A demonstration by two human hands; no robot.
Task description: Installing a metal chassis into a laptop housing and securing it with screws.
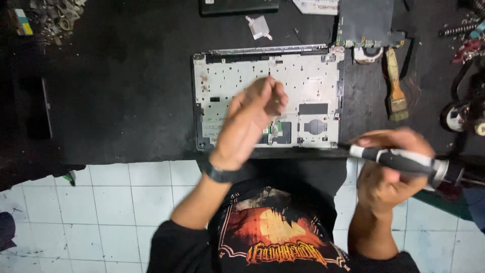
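A stripped laptop shell, silver-white with many small holes, lies open side up on a black work mat. My left hand hovers over its lower middle, blurred, with fingertips pinched together; whether something small sits between them I cannot tell. My right hand is off the shell's lower right corner and grips a screwdriver with a black and white handle, its tip pointing left toward the shell's edge. A black band is on my left wrist.
A wooden-handled brush lies right of the shell, below a dark circuit board. A small clear plastic piece rests above the shell. Loose metal parts sit top left, cables and tools far right. White tiled floor below.
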